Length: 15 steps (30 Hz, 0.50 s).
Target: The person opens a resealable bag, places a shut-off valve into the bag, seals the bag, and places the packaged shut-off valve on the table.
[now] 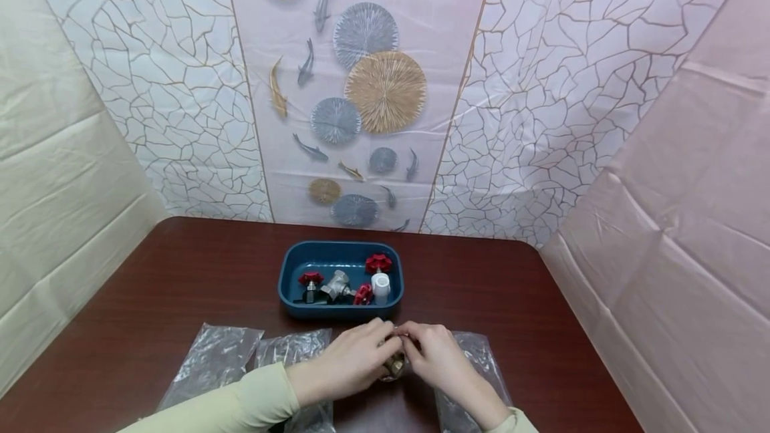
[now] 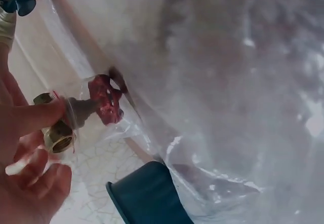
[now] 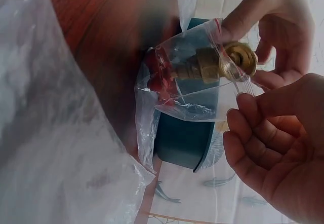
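My left hand (image 1: 355, 356) grips a brass gate valve (image 3: 207, 64) with a red handwheel (image 3: 161, 77), thumb and fingers on its brass end. The valve sits mostly inside a small clear zip bag (image 3: 190, 110), its brass end at the bag's mouth. My right hand (image 3: 283, 143) pinches the edge of that mouth between thumb and fingertips. Seen in the left wrist view, the red wheel lies at the bag's closed end. From the head view, both hands are close together just in front of the blue tray (image 1: 341, 313), and they hide most of the valve.
Inside the tray are a red-handled valve (image 1: 311, 279), a silvery metal valve (image 1: 338, 284) and a white fitting (image 1: 381, 286) with a red wheel. Clear plastic bags lie on the dark red table (image 1: 198, 266), at left (image 1: 216, 359), middle (image 1: 295, 349) and right (image 1: 481, 359).
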Motion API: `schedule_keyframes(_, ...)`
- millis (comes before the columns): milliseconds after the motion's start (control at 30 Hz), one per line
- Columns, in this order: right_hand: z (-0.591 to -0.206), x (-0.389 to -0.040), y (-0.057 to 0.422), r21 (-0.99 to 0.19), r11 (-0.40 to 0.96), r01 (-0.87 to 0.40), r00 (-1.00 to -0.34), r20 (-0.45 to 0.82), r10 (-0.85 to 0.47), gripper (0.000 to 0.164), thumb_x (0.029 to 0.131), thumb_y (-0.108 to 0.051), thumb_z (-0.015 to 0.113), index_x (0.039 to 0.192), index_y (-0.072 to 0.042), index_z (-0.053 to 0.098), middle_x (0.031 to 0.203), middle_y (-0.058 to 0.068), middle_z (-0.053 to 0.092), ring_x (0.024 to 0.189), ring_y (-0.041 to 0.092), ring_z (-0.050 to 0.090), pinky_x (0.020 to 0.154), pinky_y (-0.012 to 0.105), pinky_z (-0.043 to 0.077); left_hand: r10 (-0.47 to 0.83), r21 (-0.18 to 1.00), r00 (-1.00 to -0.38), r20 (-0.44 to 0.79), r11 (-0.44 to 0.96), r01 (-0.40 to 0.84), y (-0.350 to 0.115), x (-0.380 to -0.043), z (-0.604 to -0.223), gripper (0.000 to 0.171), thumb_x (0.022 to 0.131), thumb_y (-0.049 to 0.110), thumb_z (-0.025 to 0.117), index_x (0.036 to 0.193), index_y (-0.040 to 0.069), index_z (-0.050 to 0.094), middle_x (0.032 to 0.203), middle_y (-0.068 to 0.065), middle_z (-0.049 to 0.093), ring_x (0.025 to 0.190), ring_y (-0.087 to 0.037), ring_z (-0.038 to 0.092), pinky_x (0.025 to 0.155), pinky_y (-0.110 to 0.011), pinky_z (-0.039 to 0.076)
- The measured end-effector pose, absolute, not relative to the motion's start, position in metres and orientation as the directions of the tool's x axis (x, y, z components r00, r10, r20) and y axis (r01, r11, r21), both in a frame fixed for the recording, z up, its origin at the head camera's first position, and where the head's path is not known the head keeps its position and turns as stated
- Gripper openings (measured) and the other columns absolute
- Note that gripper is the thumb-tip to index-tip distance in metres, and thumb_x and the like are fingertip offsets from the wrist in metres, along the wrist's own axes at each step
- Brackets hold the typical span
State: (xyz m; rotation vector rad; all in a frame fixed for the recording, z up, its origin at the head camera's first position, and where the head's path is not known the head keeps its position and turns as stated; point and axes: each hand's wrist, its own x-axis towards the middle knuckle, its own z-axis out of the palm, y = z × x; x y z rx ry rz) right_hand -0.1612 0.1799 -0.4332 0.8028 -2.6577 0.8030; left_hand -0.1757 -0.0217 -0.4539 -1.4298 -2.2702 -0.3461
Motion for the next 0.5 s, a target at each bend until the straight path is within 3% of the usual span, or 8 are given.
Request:
schedule_keyframes(100, -0.433, -0.161, 0.181, -0.448, 0.693, -0.565, -0.822, 0.372, -0.430, 0.015, 0.089, 0.001, 0.067, 0.094, -0.011, 0.075, 0.071, -0.007, 0.065, 0.053, -0.004, 0.042, 0.049, 0.018, 0.038, 0.753, 0.119, -0.499, 0.428, 0.501, 0.857, -0.024, -0.178, -0.453, 0.048, 0.082, 0.026, 0.084, 0.119, 0.013, 0.056, 0.107, 0.002, 0.052, 0.094, -0.011, 0.053, 0.073, -0.023, 0.051)
schedule_keyframes(233, -0.432, -0.161, 0.183, -0.487, 0.677, -0.552, -0.833, 0.345, -0.432, 0.014, 0.091, 0.001, 0.066, 0.097, -0.008, 0.075, 0.068, -0.008, 0.061, 0.050, -0.005, 0.036, 0.046, 0.019, 0.034, 0.720, 0.358, -0.642, 0.266, 0.544, 0.759, -0.027, -0.182, -0.452, 0.048, 0.089, 0.028, 0.079, 0.128, 0.015, 0.053, 0.113, 0.001, 0.058, 0.096, -0.006, 0.059, 0.073, -0.023, 0.053)
schedule_keyframes(333, -0.432, -0.161, 0.184, -0.505, 0.672, -0.541, -0.841, 0.321, -0.435, 0.014, 0.092, 0.000, 0.065, 0.099, -0.007, 0.075, 0.068, -0.009, 0.060, 0.049, -0.004, 0.035, 0.045, 0.019, 0.034, 0.712, 0.475, -0.676, 0.191, 0.536, 0.698, -0.028, -0.186, -0.452, 0.048, 0.090, 0.022, 0.077, 0.132, 0.014, 0.055, 0.113, 0.000, 0.064, 0.094, -0.005, 0.061, 0.075, -0.024, 0.052)
schedule_keyframes(500, -0.432, -0.160, 0.187, -0.529, 0.688, -0.497, -0.866, 0.261, -0.426, 0.017, 0.095, -0.003, 0.064, 0.105, -0.010, 0.075, 0.062, -0.012, 0.053, 0.048, -0.003, 0.035, 0.044, 0.020, 0.034, 0.713, 0.565, -0.679, 0.173, 0.493, 0.662, -0.028, -0.193, -0.449, 0.036, 0.086, 0.010, 0.076, 0.121, 0.012, 0.065, 0.103, 0.006, 0.068, 0.085, -0.003, 0.062, 0.072, -0.020, 0.050)
